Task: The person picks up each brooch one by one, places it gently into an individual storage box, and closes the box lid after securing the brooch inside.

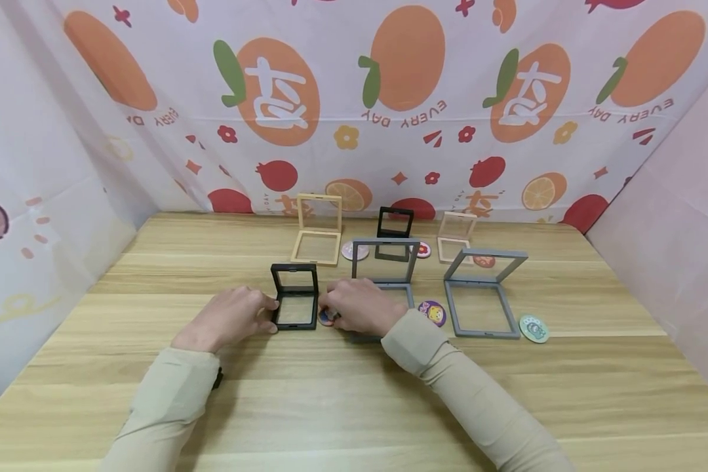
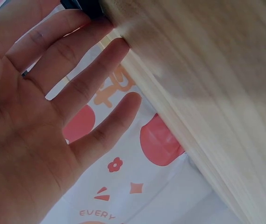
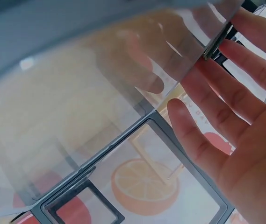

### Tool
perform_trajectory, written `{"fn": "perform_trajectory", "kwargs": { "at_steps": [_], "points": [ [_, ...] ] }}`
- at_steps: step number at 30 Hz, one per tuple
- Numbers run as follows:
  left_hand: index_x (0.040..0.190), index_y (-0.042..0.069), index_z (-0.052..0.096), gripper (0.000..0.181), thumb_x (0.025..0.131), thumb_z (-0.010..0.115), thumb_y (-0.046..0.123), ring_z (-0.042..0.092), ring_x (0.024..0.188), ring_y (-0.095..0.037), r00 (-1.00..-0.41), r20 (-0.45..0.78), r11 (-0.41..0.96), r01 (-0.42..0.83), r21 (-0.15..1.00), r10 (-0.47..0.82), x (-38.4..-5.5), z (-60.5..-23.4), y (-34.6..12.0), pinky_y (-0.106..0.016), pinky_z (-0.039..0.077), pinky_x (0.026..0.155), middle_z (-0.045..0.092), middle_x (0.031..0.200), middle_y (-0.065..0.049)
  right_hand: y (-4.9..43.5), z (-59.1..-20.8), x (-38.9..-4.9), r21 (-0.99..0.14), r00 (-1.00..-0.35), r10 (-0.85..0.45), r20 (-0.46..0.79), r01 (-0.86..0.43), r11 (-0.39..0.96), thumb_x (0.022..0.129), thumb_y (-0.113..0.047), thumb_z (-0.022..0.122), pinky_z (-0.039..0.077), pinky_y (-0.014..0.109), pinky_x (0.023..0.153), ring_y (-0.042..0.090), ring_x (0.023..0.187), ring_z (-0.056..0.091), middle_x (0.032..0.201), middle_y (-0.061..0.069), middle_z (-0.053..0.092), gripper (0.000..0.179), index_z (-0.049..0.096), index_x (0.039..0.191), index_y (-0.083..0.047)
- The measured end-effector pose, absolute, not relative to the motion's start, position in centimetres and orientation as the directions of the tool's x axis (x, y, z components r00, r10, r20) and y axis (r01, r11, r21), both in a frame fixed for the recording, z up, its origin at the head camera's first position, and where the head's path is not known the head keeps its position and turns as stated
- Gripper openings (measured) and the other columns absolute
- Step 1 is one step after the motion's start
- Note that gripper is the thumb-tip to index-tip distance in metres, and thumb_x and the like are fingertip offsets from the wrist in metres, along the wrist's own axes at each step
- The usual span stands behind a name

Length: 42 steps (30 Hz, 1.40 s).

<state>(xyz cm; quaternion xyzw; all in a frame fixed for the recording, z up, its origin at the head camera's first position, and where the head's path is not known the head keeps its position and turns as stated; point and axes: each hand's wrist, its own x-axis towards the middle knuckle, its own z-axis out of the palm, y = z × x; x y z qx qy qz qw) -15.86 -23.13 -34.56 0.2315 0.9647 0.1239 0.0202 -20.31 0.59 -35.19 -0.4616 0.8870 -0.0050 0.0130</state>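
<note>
A small black hinged display frame (image 1: pixel 295 326) lies on the table with its clear lid standing up. My left hand (image 1: pixel 227 318) touches its left edge with thumb and index finger, the other fingers fairly straight. The left wrist view shows those fingers of the left hand (image 2: pixel 53 112) spread beside a black corner. Just right of the black frame, my right hand (image 1: pixel 362 305) pinches a dark round badge (image 1: pixel 325 318), mostly covered by the fingers. A thin dark edge shows at the right hand's (image 3: pixel 231 107) fingertips in the right wrist view.
A grey frame (image 1: pixel 385 242) stands partly under the right hand; another grey frame (image 1: pixel 487 334) is farther right. Behind are wooden (image 1: pixel 314 261), black (image 1: pixel 395 211) and pale pink (image 1: pixel 453 261) frames. Purple (image 1: pixel 433 313) and mint (image 1: pixel 533 328) badges lie at right. A printed curtain (image 1: pixel 342 85) hangs behind.
</note>
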Motion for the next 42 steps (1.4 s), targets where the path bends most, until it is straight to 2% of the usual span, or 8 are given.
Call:
{"fn": "perform_trajectory", "kwargs": {
  "at_steps": [6,17,22,29,35,42],
  "points": [
    [0.107,-0.003,0.077,0.035,0.08,0.086,0.019,0.072,0.089,-0.027,-0.894,0.005,0.865,0.436,0.248,0.449,-15.9,-34.5,-23.1,-0.048,0.057,0.078,0.075,0.106,-0.017,0.8,-35.3,-20.3,0.012,-0.564,-0.826,0.016,-0.826,0.564,0.092,-0.027,0.078,0.056,0.028,0.073,0.011,0.09,0.066,0.102,-0.002,0.07,0.021,0.077,0.111,-0.018],
    [0.107,-0.002,0.077,0.035,0.081,0.086,0.019,0.072,0.091,-0.027,-0.9,-0.013,0.871,0.418,0.258,0.436,-15.8,-34.4,-23.0,-0.048,0.057,0.079,0.075,0.107,-0.017,1.2,-34.5,-20.6,-0.064,-0.567,-0.823,0.032,-0.823,0.565,0.093,-0.022,0.077,0.052,0.022,0.07,0.007,0.081,0.061,0.096,-0.003,0.068,0.018,0.076,0.109,-0.014],
    [0.107,-0.003,0.077,0.036,0.08,0.086,0.019,0.072,0.093,-0.03,-0.9,-0.016,0.872,0.416,0.259,0.435,-15.8,-34.3,-23.0,-0.049,0.057,0.08,0.075,0.107,-0.017,1.1,-34.3,-20.5,-0.078,-0.566,-0.824,0.033,-0.823,0.563,0.094,-0.022,0.076,0.052,0.022,0.07,0.007,0.082,0.061,0.098,-0.003,0.068,0.018,0.076,0.111,-0.014],
    [0.107,-0.003,0.077,0.037,0.08,0.086,0.021,0.072,0.088,-0.025,-0.901,-0.01,0.874,0.418,0.25,0.434,-15.8,-34.2,-22.7,-0.047,0.058,0.079,0.075,0.106,-0.018,0.9,-34.3,-20.4,-0.066,-0.562,-0.825,0.054,-0.827,0.559,0.095,-0.029,0.074,0.054,0.026,0.072,0.008,0.086,0.064,0.102,-0.002,0.07,0.021,0.076,0.11,-0.015],
    [0.107,-0.003,0.077,0.037,0.08,0.086,0.022,0.073,0.09,-0.028,-0.899,0.0,0.873,0.424,0.241,0.437,-15.8,-34.3,-22.7,-0.047,0.058,0.081,0.075,0.105,-0.017,0.6,-34.4,-20.3,-0.074,-0.555,-0.83,0.062,-0.832,0.55,0.096,-0.03,0.073,0.054,0.027,0.072,0.008,0.086,0.063,0.103,-0.002,0.07,0.02,0.077,0.109,-0.015],
    [0.108,-0.002,0.077,0.038,0.08,0.086,0.022,0.07,0.08,-0.018,-0.886,-0.001,0.863,0.45,0.23,0.463,-15.9,-34.3,-22.6,-0.041,0.058,0.074,0.076,0.102,-0.015,0.3,-34.4,-20.4,-0.085,-0.537,-0.84,0.077,-0.843,0.531,0.096,-0.033,0.072,0.053,0.026,0.071,0.008,0.084,0.064,0.103,-0.001,0.072,0.021,0.077,0.106,-0.015]
  ]
}}
